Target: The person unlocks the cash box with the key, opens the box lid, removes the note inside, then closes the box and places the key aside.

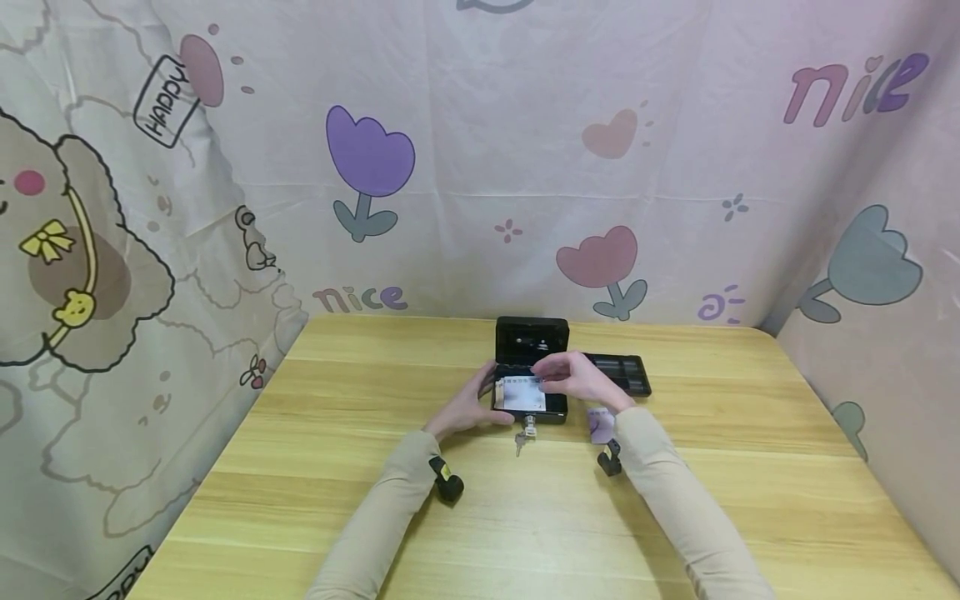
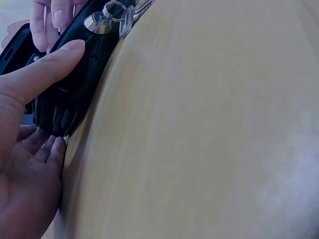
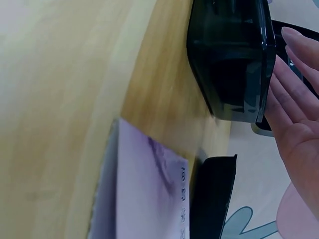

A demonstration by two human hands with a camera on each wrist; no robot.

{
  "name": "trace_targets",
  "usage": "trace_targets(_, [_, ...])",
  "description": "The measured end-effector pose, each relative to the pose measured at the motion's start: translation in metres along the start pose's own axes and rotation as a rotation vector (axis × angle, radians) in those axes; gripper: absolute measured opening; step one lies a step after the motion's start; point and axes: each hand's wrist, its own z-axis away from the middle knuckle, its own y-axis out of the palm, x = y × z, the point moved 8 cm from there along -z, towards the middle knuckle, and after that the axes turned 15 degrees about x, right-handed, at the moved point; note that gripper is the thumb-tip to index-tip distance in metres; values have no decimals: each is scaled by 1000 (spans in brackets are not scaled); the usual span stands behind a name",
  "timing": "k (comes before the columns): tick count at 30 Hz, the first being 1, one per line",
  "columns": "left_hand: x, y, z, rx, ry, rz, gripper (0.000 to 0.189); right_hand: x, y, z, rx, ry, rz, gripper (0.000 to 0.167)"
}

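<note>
A black cash box [image 1: 557, 417] stands on the table with its lid [image 1: 532, 337] raised at the back. Inside lies a pale printed paper [image 1: 520, 393]. My left hand [image 1: 467, 410] holds the box by its left front corner, the thumb on the front face and the fingers against the left side. Over the box's right half is my right hand [image 1: 576, 377], fingers extended and pointing into the opening near the paper. In the right wrist view those fingers [image 3: 294, 92] overlap the box rim, with no object visible in them. Keys [image 2: 125, 22] hang on a ring from the front lock.
Right of the box lies a black compartment tray [image 1: 636, 375], partly behind the right hand. A folded purple paper [image 1: 600, 423] sits on the wooden table [image 1: 525, 533] near the right wrist. Patterned cloth [image 1: 465, 167] hangs behind the table and along its sides.
</note>
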Motion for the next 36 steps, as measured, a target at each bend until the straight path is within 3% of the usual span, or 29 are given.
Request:
trace_targets(19, [-1,0,0,-16,11,30,113,9,12,-13,128,-18,30,40])
trace_targets(36, [-1,1,-1,-9,-6,-7,117,10,13,-21,105,-57,31,40])
